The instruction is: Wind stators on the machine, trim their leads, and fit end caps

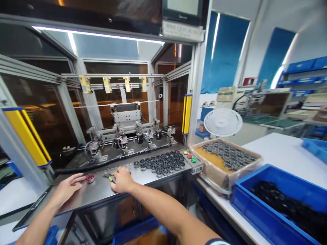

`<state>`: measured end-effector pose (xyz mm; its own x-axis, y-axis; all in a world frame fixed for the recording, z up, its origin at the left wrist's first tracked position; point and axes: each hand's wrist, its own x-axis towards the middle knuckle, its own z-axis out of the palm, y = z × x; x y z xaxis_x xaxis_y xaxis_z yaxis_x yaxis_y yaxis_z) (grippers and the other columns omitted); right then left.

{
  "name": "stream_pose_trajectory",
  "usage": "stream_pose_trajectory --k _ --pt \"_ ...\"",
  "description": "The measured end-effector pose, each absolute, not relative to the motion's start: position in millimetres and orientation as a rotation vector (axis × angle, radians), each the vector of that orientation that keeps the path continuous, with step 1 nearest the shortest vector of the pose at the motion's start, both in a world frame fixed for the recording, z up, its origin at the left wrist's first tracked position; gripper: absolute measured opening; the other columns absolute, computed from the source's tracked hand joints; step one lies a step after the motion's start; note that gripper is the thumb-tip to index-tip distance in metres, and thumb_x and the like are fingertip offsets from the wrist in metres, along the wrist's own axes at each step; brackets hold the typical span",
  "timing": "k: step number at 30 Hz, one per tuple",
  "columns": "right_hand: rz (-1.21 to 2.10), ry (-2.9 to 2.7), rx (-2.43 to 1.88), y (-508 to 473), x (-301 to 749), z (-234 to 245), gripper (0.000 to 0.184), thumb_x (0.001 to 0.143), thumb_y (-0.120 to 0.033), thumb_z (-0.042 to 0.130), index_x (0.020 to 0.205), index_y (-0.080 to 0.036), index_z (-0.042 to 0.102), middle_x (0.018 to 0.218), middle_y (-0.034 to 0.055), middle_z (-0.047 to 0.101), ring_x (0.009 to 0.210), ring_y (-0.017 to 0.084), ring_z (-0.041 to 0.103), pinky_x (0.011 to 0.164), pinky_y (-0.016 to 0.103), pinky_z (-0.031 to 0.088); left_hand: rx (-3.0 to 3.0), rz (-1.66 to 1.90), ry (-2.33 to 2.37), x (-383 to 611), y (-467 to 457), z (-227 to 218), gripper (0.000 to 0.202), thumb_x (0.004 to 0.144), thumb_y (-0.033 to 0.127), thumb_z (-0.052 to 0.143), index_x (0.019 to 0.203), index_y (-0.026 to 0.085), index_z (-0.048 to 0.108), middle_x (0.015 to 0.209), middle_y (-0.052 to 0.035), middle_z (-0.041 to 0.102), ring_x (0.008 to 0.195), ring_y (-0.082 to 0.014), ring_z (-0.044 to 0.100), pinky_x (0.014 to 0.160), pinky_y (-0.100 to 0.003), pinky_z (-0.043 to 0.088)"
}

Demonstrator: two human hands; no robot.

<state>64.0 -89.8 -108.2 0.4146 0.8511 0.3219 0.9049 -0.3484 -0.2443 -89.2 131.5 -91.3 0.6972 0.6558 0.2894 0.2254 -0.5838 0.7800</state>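
Note:
My left hand (69, 188) rests over the metal ledge (99, 190) with its fingers stretched out. Its fingertips are beside a small round part with red on top (90, 178); I cannot tell whether they touch it. To the right of that part, my right hand (122, 180) is closed around small pliers (110, 178) with yellow-green handles. Their metal jaws point left, and my fingers hide much of the handles. Right of this hand, many black ring-shaped parts (163, 162) stand packed together on the ledge.
Behind the ledge is a framed machine with a row of fixtures (139, 136) and yellow light-curtain bars (187, 114) at its sides. Push buttons (189, 156) sit at the ledge's right end. Farther right are a carton of metal parts (217, 177), a blue bin (255, 204) and a white fan (223, 122).

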Motion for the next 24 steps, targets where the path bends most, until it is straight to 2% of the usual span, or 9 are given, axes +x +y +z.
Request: stream_pose_trajectory --k 5,9,13,15,18,20,21,22,24 --pt "-0.155 -1.500 -2.265 -87 66 -111 0.044 0.079 -0.045 0.061 0.104 -0.010 0.068 0.115 0.0185 0.063 0.110 0.033 0.056 0.093 0.047 0.045 2.027 0.583 0.617 -86 126 -97 0.074 0.043 0.055 0.084 0.104 0.020 0.063 0.108 -0.0153 0.075 0.092 -0.0324 0.073 0.084 -0.043 0.059" --pt "-0.143 -1.489 -2.235 -89 65 -110 0.042 0.079 -0.043 0.062 0.102 -0.008 0.068 0.113 0.0185 0.063 0.110 0.033 0.056 0.095 0.047 0.044 1.977 0.637 0.666 -78 115 -97 0.075 0.042 0.055 0.086 0.103 0.019 0.063 0.101 -0.0148 0.076 0.102 -0.0368 0.070 0.097 -0.050 0.052" --pt "-0.120 -1.473 -2.196 -92 64 -103 0.034 0.082 -0.041 0.065 0.101 -0.012 0.065 0.113 0.0114 0.063 0.111 0.027 0.057 0.095 0.047 0.044 1.899 0.758 0.669 -74 85 -83 0.077 0.040 0.054 0.086 0.101 0.014 0.061 0.097 -0.0182 0.075 0.098 -0.0399 0.071 0.096 -0.058 0.051" --pt "-0.096 -1.469 -2.142 -96 62 -94 0.030 0.082 -0.036 0.068 0.099 -0.012 0.064 0.111 0.0115 0.064 0.110 0.027 0.057 0.095 0.048 0.045 1.844 0.827 0.630 -82 58 -72 0.081 0.044 0.053 0.086 0.110 0.012 0.059 0.105 -0.0185 0.073 0.100 -0.0369 0.070 0.097 -0.055 0.052" --pt "-0.060 -1.473 -1.975 -107 55 -79 0.030 0.079 -0.028 0.070 0.101 -0.009 0.065 0.117 0.0184 0.062 0.117 0.032 0.054 0.099 0.050 0.043 1.778 0.929 0.566 -111 3 -56 0.077 0.059 0.047 0.082 0.125 0.017 0.054 0.119 -0.0122 0.068 0.110 -0.0275 0.067 0.103 -0.045 0.050" --pt "-0.027 -1.458 -1.822 -124 43 -70 0.034 0.083 -0.029 0.067 0.112 -0.011 0.062 0.129 0.0188 0.056 0.125 0.028 0.048 0.104 0.045 0.040 1.753 1.003 0.540 -136 -38 -48 0.066 0.064 0.040 0.082 0.123 0.021 0.058 0.115 -0.0062 0.068 0.107 -0.0216 0.067 0.103 -0.038 0.051" --pt "0.004 -1.433 -1.751 -137 35 -66 0.034 0.086 -0.029 0.064 0.115 -0.011 0.060 0.129 0.0191 0.056 0.123 0.026 0.050 0.102 0.041 0.042 1.768 1.093 0.473 -148 -57 -45 0.056 0.066 0.031 0.082 0.117 0.019 0.062 0.113 -0.0063 0.068 0.104 -0.0210 0.068 0.101 -0.037 0.052" --pt "0.047 -1.412 -1.683 -152 26 -63 0.033 0.090 -0.031 0.060 0.116 -0.010 0.059 0.124 0.0178 0.059 0.116 0.022 0.055 0.096 0.037 0.046 1.802 1.215 0.403 -158 -75 -43 0.046 0.066 0.024 0.083 0.109 0.019 0.066 0.112 -0.0056 0.066 0.103 -0.0196 0.067 0.097 -0.034 0.054" --pt "0.156 -1.391 -1.567 -191 5 -56 0.027 0.094 -0.035 0.054 0.107 -0.013 0.061 0.102 0.0102 0.067 0.089 0.015 0.062 0.078 0.029 0.052 1.881 1.330 0.279 -171 -107 -41 0.041 0.066 0.011 0.081 0.104 0.020 0.069 0.111 -0.0048 0.065 0.099 -0.0176 0.066 0.083 -0.027 0.058"
